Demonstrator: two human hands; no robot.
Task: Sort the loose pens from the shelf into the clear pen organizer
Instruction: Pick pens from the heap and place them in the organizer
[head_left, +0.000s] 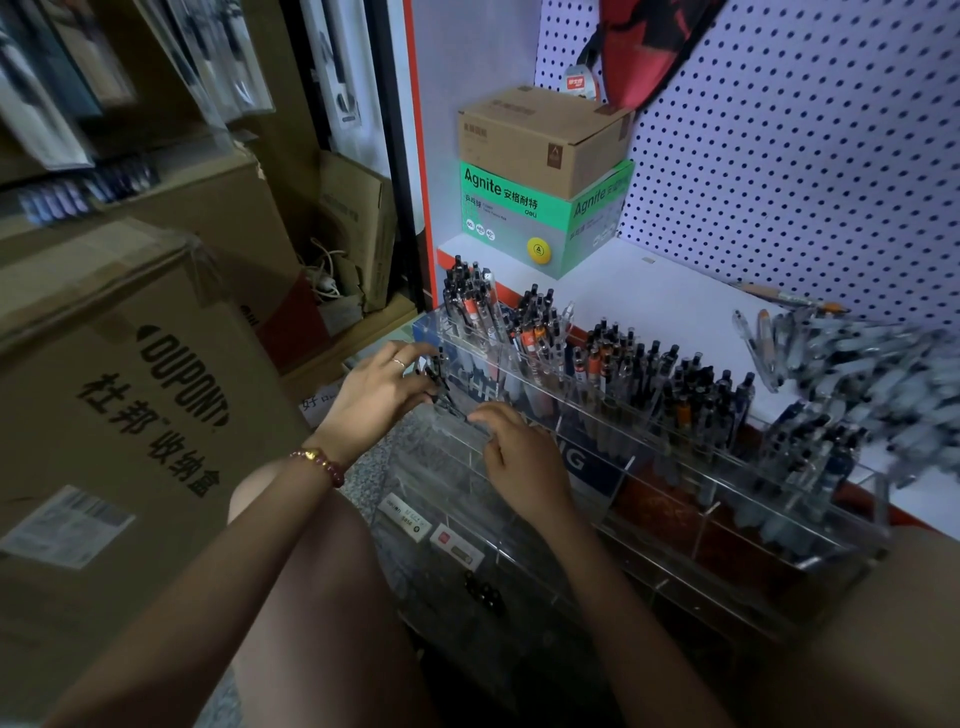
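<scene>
Labels: green box (519, 208) reads "Agnite 安格耐特", plain brown carton (540, 137) stacked on top. Big carton (156, 395) at left reads "DUPONT 杜邦 收纳盒".

Clear organizer (649, 467) at front edge of shelf (649, 296), back rows full of upright pens. Loose pens (857, 358) piled on shelf at right, blurred.

Left hand (382, 389) curled round few black pens (439, 371) at organizer's left end. Right hand (524, 457): bent fingers on front compartment rim; can't tell if pinching anything.
</scene>
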